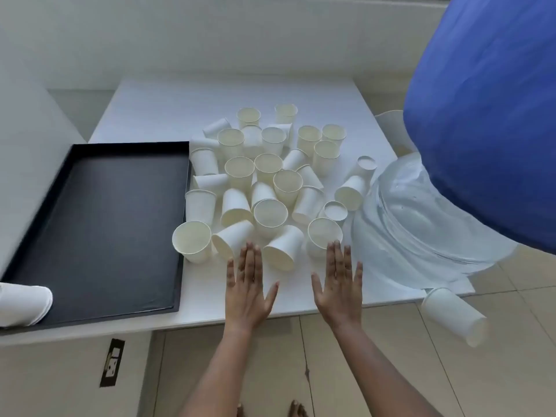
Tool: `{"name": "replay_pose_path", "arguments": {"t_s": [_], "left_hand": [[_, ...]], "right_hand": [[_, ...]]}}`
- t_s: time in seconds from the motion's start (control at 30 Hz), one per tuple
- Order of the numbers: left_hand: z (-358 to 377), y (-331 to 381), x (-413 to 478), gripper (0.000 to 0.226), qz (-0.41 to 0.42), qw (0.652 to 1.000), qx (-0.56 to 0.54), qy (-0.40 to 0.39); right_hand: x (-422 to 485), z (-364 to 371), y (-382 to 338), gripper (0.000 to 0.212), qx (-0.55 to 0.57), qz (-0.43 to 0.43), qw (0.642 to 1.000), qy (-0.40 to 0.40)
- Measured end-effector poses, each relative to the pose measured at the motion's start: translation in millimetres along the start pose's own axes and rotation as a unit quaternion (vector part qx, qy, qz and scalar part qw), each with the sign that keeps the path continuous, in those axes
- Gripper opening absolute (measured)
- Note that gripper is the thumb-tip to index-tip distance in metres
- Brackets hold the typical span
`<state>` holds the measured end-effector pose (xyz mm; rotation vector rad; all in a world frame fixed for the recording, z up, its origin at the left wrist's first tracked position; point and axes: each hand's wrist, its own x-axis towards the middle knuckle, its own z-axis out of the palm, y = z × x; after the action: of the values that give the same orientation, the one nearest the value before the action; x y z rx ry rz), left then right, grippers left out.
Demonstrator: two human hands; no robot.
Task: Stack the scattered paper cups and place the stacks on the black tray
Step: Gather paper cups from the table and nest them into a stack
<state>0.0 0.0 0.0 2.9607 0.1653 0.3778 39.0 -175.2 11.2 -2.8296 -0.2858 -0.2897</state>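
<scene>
Both forearms reach over the table edge, left hand (248,284) and right hand (338,282) flat, fingers spread and holding nothing, the cups (267,182) scattered just beyond the fingertips, probably staged for gathering, the empty tray (180,224) left of both.

The room looks like a plain staged workspace, not a home kitchen: bare white walls (210,34) beyond the hands, a low white counter (150,115) on a beige tiled floor (270,356), and an electric socket (112,362) lying down to the left of the left hand (248,291).
</scene>
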Motion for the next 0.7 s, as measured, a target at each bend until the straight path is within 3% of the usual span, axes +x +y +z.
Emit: {"name": "replay_pose_path", "arguments": {"t_s": [0.33, 0.53, 0.7], "left_hand": [[14, 3, 4, 0.070, 0.003, 0.998, 0.013, -0.063], [12, 6, 6, 0.069, -0.006, 0.999, -0.007, -0.049], [4, 6, 10, 0.067, -0.002, 0.998, -0.052, -0.029]], "right_hand": [[12, 1, 6, 0.075, -0.015, 0.020, 1.000, 0.000], [15, -6, 5, 0.074, -0.008, 0.022, 1.000, 0.005], [27, -13, 3, 0.059, 0.010, 0.008, 1.000, 0.015]]}}
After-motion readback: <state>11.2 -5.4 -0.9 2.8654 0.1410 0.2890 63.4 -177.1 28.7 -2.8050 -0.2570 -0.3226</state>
